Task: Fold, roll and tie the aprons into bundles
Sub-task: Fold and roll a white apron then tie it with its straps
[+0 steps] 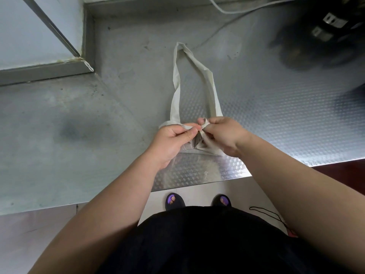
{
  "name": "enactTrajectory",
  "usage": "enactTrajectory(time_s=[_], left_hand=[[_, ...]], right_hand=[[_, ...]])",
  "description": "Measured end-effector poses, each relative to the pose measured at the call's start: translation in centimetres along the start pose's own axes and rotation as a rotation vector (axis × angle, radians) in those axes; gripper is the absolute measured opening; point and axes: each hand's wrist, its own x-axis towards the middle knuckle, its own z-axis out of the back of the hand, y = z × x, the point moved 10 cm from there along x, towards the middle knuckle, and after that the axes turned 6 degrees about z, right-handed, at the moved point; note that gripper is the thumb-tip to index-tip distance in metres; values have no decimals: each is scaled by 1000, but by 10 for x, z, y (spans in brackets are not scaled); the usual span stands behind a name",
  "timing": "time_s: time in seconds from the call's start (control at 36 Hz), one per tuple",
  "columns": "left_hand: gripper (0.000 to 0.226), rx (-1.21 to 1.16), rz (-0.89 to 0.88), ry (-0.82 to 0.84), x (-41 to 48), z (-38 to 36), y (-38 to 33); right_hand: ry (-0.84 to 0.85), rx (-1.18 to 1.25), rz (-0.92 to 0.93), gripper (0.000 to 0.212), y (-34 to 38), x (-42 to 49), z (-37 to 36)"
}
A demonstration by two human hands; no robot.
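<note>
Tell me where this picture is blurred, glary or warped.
Head view: the dark heap at top right is smeared by blur; glare whitens the embossed metal table along its near edge; the wide lens swells the forearms near the bottom; the left hand, right hand and the apron strap they pinch are sharp.

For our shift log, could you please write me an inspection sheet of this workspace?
Surface: metal table, patterned, smudged on the left.
Job's things: cream apron bundle near the front edge; its strap loops away across the table.
Clutter: blurred dark object at the far right.
Hands: left hand and right hand each pinch a strap end over the bundle.
Cables: grey cable along the far edge; black cord on the floor.
Surroundings: tiled floor, wall at far left.
</note>
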Motion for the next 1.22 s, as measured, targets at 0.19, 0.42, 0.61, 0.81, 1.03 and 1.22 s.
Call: enactTrajectory(time_s=[0.19, 0.42, 0.61, 0.81, 1.03, 1.22], left_hand=[[22, 62, -16, -3, 1, 2, -1], [23, 100, -15, -4, 1, 1, 0], [21, 105, -10, -3, 0, 2, 1], [21, 129, -46, -70, -1, 9, 0], [23, 225, -183, -443, -18, 37, 1], [12, 520, -237, -543, -33, 38, -1]], right_hand=[[-31, -45, 73, 15, 0, -3, 7], [49, -138, 40, 18, -3, -2, 6], [153, 35, 25, 11, -2, -8, -7], [153, 305, 30, 21, -1, -11, -9], [-303, 121, 219, 46, -22, -24, 39], [-380, -767, 493, 13, 12, -46, 30]])
